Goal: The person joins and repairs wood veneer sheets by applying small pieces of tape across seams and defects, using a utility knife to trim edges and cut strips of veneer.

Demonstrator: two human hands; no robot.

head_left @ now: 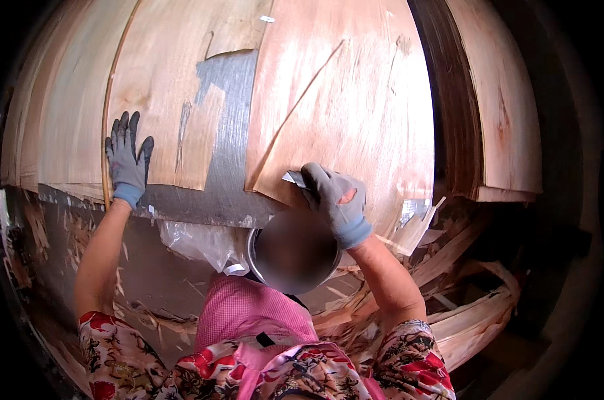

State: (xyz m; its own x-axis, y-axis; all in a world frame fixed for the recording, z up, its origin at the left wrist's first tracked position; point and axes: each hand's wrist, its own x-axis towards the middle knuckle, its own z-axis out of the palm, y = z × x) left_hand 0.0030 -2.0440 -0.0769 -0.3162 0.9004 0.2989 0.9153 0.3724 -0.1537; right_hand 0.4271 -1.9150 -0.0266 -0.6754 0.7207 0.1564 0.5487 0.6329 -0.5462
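My left hand (pixel 128 158), in a grey glove, lies flat with fingers spread on a sheet of wood veneer (pixel 158 87) at the left. Beside its fingertips runs a thin brown strip (pixel 112 87). My gloved right hand (pixel 335 199) is closed around a small knife (pixel 294 179); its flat metal blade points left, and most of its handle is hidden in the fingers. The blade is over the near left corner of a reddish veneer sheet (pixel 355 113), where a long dark split runs up the wood. Whether the blade touches it, I cannot tell.
A grey surface (pixel 232 127) shows between the sheets. Stacked veneer (pixel 505 100) stands at the right. Near the front edge are clear plastic (pixel 198 243) and a round rimmed thing (pixel 250 250), blurred inside. Veneer scraps (pixel 472 313) pile up below right.
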